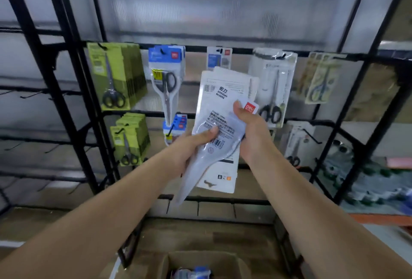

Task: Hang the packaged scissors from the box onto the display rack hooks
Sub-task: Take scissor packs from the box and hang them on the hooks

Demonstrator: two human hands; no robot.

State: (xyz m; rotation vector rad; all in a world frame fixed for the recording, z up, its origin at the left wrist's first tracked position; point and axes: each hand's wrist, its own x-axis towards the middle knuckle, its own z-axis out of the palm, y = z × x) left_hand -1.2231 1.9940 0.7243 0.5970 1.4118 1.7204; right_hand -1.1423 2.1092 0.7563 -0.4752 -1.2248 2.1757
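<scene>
Both hands hold a small stack of packaged scissors [219, 109] in front of the black display rack [80, 91], white backs with barcodes facing me. My left hand [194, 144] grips the lower left of the front pack. My right hand [249, 129] clasps the stack's right edge, thumb on top. At the bottom edge, an open cardboard box [236, 261] holds more packs [194, 273]. A hook [219, 51] just above the stack carries one white pack.
Green packs [116, 77], blue packs [167, 77], white packs [274, 86] and beige packs [321, 77] hang on the upper row; more hang lower. Empty hooks [31, 95] stick out at left. Bundled goods [356, 180] lie low at right.
</scene>
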